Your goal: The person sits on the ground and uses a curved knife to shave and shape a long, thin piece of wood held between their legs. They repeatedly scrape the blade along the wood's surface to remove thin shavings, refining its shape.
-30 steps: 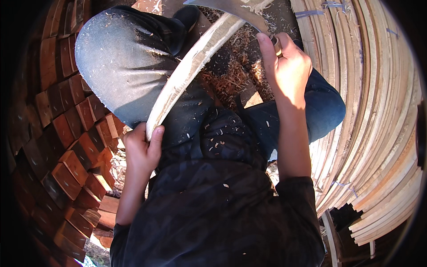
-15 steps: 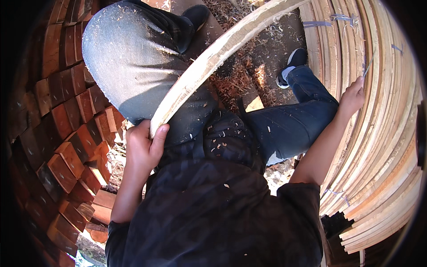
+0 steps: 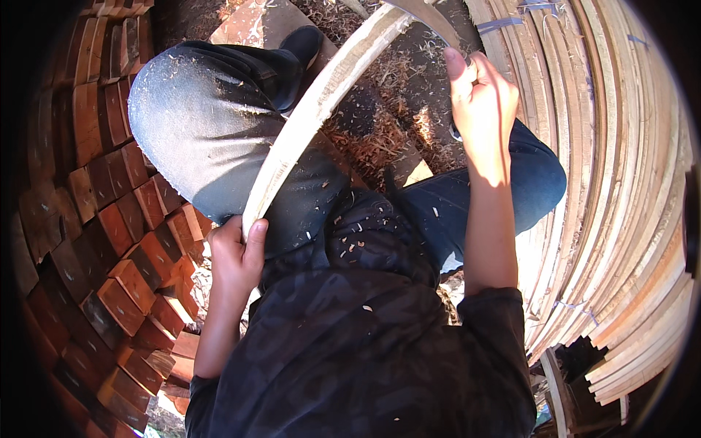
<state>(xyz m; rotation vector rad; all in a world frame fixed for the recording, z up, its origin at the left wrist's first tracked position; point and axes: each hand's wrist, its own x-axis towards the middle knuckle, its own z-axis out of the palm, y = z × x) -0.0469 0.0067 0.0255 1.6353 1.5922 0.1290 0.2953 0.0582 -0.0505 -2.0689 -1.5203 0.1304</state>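
My left hand is closed around the near end of a long, pale wooden strip. The strip slants up and away over my thigh, and some bark-like brown shows along its face. My right hand is raised beyond my right knee, its fingers wrapped round the hidden handle of a long knife. The thin, curved-looking blade reaches to the far end of the visible strip and lies across or just over it. The upper edge of the picture cuts off part of both.
To my left rises a stack of reddish-brown wood blocks. Long pale wooden slats, some tied with bluish bands, stand close on my right. Shavings cover the ground ahead, between my bent legs in jeans.
My right hand has swung the knife from beside the slats on the right inward to the far part of the strip. My left hand keeps its hold; the strip has tilted slightly steeper.
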